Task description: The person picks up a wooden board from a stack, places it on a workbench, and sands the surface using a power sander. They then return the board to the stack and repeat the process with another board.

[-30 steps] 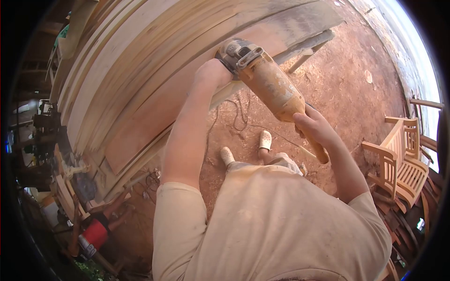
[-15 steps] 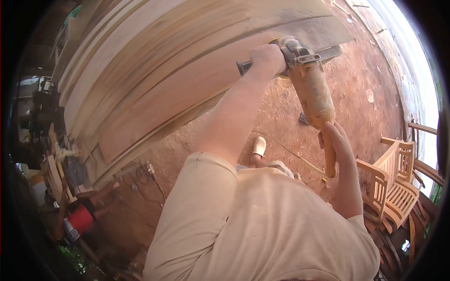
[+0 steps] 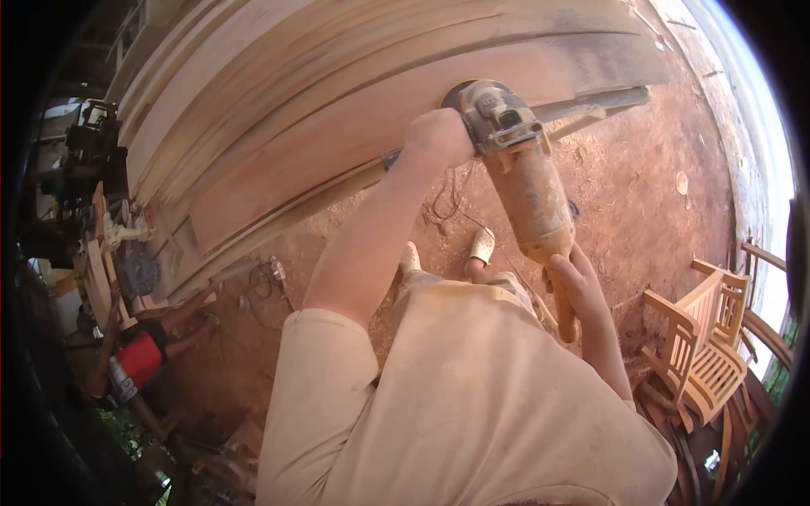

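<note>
A dusty angle grinder fitted with a round disc (image 3: 525, 190) lies across the near edge of a reddish board (image 3: 329, 164). My left hand (image 3: 439, 139) is closed round its side handle, whose dark end pokes out beyond the fist. The disc is mostly hidden under the tool head, at the board's surface. My right hand (image 3: 575, 282) wraps the rear handle, with the thumb on the near side. From there the tool's body slants up to the left towards the board.
More long planks (image 3: 278, 76) lie side by side beyond the board. A slatted wooden chair (image 3: 704, 337) stands at the right. A cable (image 3: 451, 198) runs over the dirt floor near my feet. At far left a person in red (image 3: 142, 361) is beside wooden parts.
The grinder and both my hands have shifted left along the board and a little lower in the view. Both hands keep their hold, and more of my feet shows.
</note>
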Action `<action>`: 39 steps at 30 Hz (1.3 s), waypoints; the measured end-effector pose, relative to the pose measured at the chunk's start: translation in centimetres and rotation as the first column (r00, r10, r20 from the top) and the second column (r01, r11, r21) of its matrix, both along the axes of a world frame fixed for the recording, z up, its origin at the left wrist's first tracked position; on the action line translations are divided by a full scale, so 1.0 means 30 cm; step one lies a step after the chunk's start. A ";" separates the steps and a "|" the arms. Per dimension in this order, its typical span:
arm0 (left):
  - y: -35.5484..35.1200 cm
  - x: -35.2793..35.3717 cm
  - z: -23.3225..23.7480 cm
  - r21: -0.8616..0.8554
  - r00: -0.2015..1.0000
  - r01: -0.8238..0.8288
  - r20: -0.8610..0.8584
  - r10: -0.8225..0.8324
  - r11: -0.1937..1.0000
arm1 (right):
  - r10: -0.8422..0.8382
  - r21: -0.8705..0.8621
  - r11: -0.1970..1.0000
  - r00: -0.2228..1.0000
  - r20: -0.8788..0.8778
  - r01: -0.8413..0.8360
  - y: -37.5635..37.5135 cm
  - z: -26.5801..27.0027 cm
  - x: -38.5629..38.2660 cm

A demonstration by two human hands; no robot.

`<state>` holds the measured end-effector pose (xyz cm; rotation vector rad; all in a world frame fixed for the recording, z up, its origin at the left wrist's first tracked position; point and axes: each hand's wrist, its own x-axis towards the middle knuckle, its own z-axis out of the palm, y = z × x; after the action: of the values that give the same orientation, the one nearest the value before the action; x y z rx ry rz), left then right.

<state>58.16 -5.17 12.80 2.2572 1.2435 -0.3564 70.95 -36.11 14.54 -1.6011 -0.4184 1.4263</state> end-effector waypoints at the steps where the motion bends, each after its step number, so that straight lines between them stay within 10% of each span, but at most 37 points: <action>1: 0.006 -0.082 -0.007 0.009 0.999 -0.050 -0.004 0.050 0.999 | 0.033 -0.024 0.999 0.999 -0.034 -0.034 0.026 0.010 -0.038; 13: 0.032 -0.947 -0.030 0.022 0.893 -0.433 -0.124 0.432 0.901 | 0.582 -0.143 0.807 0.812 0.028 -0.573 0.294 -0.013 -0.500; 24: 0.207 -1.495 -0.186 0.092 0.941 -0.258 -0.202 0.272 0.962 | 0.818 -0.011 0.575 0.575 0.017 -0.818 0.555 -0.101 -0.746; 29: 0.170 -1.474 -0.171 0.090 0.891 -0.437 -0.088 0.445 0.895 | 0.829 0.256 0.511 0.549 0.105 -0.821 0.536 -0.168 -0.701; 33: 0.089 -1.333 -0.167 0.280 0.768 -0.632 0.098 0.633 0.723 | 0.803 0.100 0.595 0.591 -0.070 -0.797 0.450 -0.092 -0.612; 39: 0.009 -1.044 -0.103 0.352 0.871 -0.467 0.025 0.490 0.812 | 0.766 0.016 0.642 0.642 0.038 -0.767 0.316 -0.072 -0.426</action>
<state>26.85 -4.91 9.72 2.1045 1.9839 -0.0156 58.18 -26.64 12.38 -1.4654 -1.2559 2.0017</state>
